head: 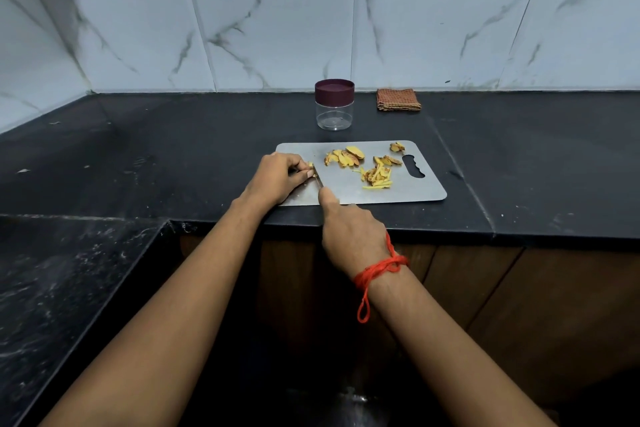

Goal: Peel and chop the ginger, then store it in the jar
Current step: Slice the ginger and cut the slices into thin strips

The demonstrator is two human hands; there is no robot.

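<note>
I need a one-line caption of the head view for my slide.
Left hand holds a ginger piece on the board, right hand cuts it with a knife; closed jar stands behind.

I see a black stone counter [173, 135] wrapping round a corner on my left. Behind it stands a white marble-look tiled wall [277, 28], evenly lit. Brown wooden cabinet fronts [519, 288] sit below.
</note>
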